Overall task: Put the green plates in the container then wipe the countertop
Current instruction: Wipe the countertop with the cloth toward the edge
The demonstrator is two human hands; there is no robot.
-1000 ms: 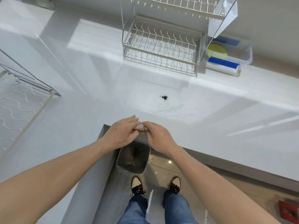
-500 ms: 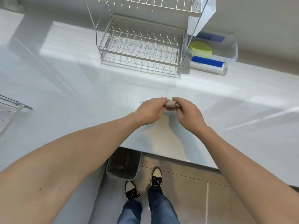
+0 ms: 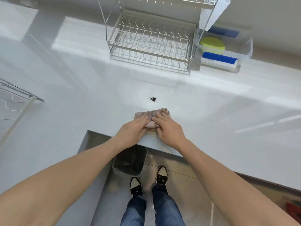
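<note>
a: what's new?
b: half a second ago both hands squeezed the cloth (image 3: 150,117) into a wad in the air; now it lies spread on the table (image 3: 228,128), left hand (image 3: 132,131) and right hand (image 3: 168,129) pressing it flat, each grip clamped on its near edge.
a: plates (image 3: 212,44)?
b: in the container (image 3: 244,48) at 1 o'clock. crumbs (image 3: 152,99) at 12 of the cloth, apart; wiping looks next.

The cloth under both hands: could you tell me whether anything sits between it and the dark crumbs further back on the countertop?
Nothing visible does. The cloth lies flat under the left hand and right hand, and only bare countertop separates its far edge from the dark crumbs.
</note>
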